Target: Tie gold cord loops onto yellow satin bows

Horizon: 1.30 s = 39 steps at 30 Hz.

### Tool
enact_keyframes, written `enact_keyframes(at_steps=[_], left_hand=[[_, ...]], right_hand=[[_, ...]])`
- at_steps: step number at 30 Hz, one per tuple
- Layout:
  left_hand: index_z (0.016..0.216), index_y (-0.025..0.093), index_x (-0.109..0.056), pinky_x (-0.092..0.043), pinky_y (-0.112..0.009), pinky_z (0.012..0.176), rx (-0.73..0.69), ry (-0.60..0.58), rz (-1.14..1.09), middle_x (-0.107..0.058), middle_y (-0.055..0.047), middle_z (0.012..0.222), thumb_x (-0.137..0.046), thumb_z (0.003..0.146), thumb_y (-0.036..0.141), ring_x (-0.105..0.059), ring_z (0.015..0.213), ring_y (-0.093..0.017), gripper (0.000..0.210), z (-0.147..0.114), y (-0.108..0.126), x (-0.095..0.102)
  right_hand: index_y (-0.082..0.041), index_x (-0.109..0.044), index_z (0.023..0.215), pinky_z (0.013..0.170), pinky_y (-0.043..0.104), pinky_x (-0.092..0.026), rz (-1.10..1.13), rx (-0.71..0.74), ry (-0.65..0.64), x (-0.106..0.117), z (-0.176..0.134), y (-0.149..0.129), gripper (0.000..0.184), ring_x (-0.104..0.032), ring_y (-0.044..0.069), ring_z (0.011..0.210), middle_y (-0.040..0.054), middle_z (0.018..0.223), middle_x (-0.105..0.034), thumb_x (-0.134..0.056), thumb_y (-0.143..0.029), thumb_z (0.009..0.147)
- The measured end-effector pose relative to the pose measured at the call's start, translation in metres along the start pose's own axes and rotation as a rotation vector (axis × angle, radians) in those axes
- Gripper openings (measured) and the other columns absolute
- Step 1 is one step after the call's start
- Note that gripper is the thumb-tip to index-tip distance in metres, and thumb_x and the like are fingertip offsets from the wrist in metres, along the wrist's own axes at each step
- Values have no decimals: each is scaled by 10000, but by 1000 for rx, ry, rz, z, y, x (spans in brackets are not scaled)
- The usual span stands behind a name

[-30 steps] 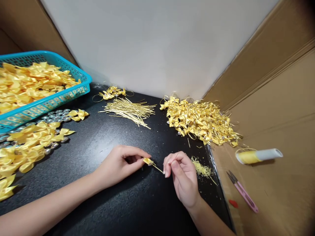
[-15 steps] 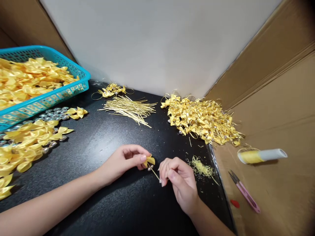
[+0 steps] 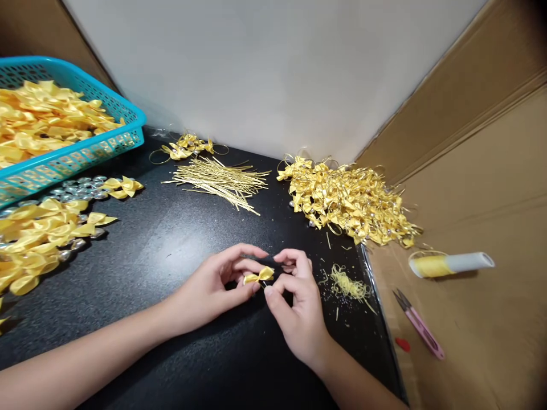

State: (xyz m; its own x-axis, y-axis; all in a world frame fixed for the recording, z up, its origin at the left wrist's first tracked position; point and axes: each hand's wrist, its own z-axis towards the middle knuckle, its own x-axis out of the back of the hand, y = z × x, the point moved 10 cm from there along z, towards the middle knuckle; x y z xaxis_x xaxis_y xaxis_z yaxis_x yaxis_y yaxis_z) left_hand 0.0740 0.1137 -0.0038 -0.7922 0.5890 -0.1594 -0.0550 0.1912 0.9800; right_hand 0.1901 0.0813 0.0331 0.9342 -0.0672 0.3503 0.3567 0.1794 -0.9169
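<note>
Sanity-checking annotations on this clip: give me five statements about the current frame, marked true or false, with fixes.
1. A yellow bow is between the left hand and the right hand. True.
2. The pink-handled snips are in the right hand. False: they lie on the cardboard, right of that hand.
3. The blue basket holds a heap of yellow ribbon pieces. True.
4. The gold strips stand upright in a cup. False: they lie in a loose pile on the black table.
5. The tube has yellow material around one end. True.
</note>
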Motion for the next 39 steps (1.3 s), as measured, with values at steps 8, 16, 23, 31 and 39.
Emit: enact_keyframes(at_steps=[8,16,23,31,39], left_hand=[[1018,188,-542,-466,-204,652,-22,39,-8,-610,13,873,-710,840,252,-536,691,-83,253,1,1,-1],[806,154,-672,-440,-209,598,16,87,145,-628,7,698,-705,820,286,-530,639,-103,136,0,5,8],[673,168,-705,-486,-205,590,34,285,55,-693,4,625,-749,737,269,-604,594,-114,128,-3,5,20],[840,187,-658,-523,-241,662,-258,267,330,-682,-22,778,-656,842,189,-638,714,-148,4,-8,39,20],[820,205,-670,-490,-272,763,-430,135,673,-667,-45,849,-604,867,152,-630,817,-176,96,-10,58,3]], right_hand=[[-180,-685,687,842,308,-484,128,-14,-30,-8,3,-1,186,-602,179,936,66,946,-586,-604,-154,853],[-177,-670,686,687,255,-471,211,-31,1,-4,3,5,223,-596,138,748,24,771,-619,-590,-175,894],[-195,-687,684,652,233,-480,311,-106,108,-1,1,13,247,-595,123,710,12,737,-627,-595,-220,912],[-182,-674,680,650,255,-502,293,-115,154,2,-1,17,249,-606,140,710,28,733,-629,-599,-243,910],[-195,-697,700,653,257,-492,265,-58,104,0,-1,8,226,-622,138,715,22,734,-662,-608,-212,907]])
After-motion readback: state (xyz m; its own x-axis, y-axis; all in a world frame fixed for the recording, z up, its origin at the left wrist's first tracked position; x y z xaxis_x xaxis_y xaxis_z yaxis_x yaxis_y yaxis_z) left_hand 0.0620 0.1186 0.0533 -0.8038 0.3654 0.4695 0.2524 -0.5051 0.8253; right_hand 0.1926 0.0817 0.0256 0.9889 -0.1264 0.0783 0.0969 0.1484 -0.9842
